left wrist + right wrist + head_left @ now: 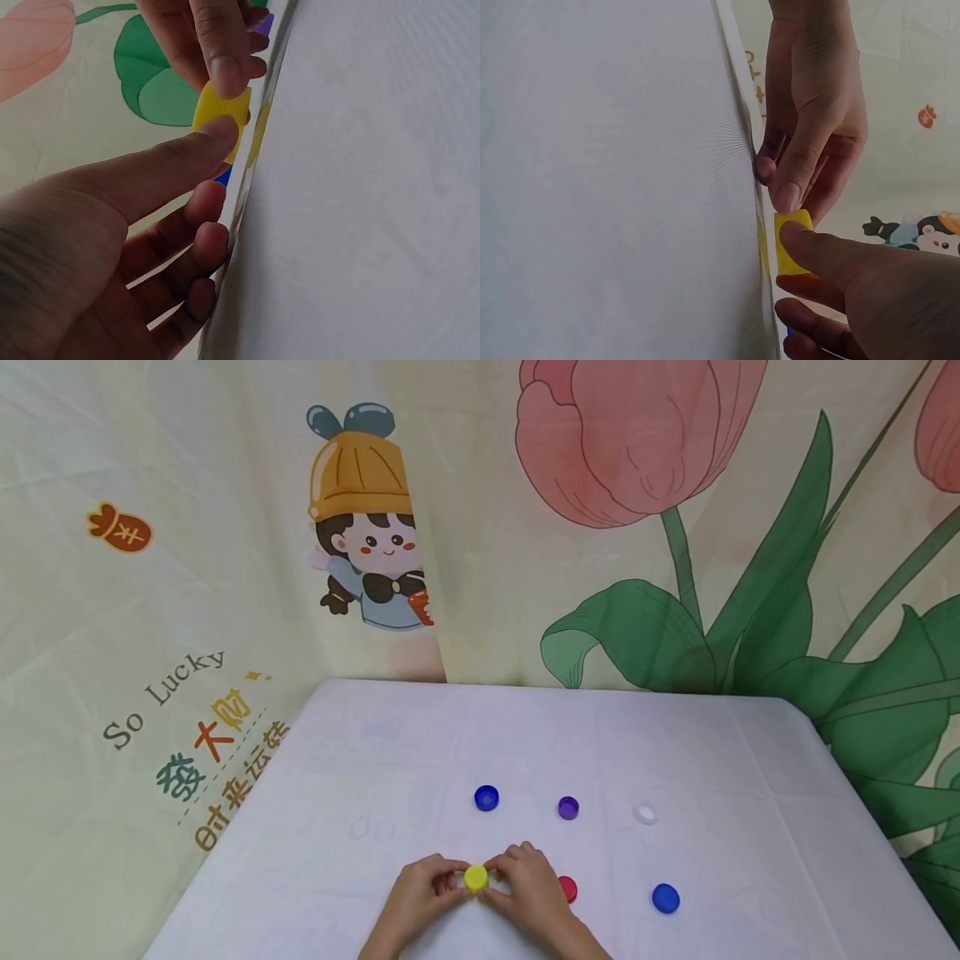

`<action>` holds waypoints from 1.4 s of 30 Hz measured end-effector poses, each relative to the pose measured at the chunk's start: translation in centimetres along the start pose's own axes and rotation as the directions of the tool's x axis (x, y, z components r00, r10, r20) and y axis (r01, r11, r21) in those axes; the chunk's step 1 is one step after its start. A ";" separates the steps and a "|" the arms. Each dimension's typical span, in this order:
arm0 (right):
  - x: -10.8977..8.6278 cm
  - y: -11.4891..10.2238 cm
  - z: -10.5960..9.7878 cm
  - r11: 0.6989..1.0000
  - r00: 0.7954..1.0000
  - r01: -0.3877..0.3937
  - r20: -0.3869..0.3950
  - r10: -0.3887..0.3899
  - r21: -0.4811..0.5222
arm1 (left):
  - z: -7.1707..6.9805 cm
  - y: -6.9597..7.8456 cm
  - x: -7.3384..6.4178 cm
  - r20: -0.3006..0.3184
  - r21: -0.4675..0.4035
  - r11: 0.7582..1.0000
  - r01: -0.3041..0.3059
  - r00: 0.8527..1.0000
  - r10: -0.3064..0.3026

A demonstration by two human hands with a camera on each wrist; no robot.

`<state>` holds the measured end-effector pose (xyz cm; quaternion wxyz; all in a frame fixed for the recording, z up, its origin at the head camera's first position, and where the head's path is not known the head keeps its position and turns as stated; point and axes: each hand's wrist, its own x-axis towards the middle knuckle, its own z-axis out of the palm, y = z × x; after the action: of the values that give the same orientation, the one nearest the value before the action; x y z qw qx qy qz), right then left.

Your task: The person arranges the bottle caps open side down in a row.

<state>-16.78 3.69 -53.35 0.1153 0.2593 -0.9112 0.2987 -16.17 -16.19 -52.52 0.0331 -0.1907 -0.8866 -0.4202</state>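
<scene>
A yellow bottle cap (476, 878) is pinched from both sides near the front of the white table. My left hand (422, 896) holds its left edge between thumb and forefinger. On the opposite edge, my right hand (529, 893) pinches it the same way. Both wrist views show the thumbs on the yellow cap (204, 112), close to the tabletop (615, 187). A red cap (570, 888) lies just beyond the right hand, which covers part of it. Farther right is a blue cap (666, 898), its flat top facing up.
Behind the hands lie a blue cap (487, 798) and a purple cap (568, 808), hollow sides up, and a whitish cap (646, 812). A printed curtain (480, 527) with tulips and a cartoon figure hangs past the table's back edge.
</scene>
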 end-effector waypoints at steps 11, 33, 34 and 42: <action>-0.3 0.0 0.4 0.997 0.999 0.047 0.003 -0.047 -0.064 | 0.0 0.0 0.1 0.044 0.064 0.997 0.039 0.998 -0.042; 2.8 0.5 -4.5 0.998 0.998 -0.058 0.007 0.057 0.027 | -5.2 2.0 4.7 0.130 0.287 0.956 0.060 0.986 -0.101; 3.3 0.6 -4.8 0.997 0.997 -0.074 0.009 0.073 0.033 | -5.3 2.2 5.2 0.108 0.307 0.949 0.074 0.988 -0.112; 7.7 2.0 -6.2 0.985 0.985 -0.169 0.029 0.168 0.033 | -4.9 2.4 9.5 0.103 0.278 0.956 0.092 0.987 -0.125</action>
<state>-23.96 5.73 -46.64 0.0733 0.1873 -0.9258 0.3201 -24.54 -15.61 -45.53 -0.0174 -0.1601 -0.9453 -0.2835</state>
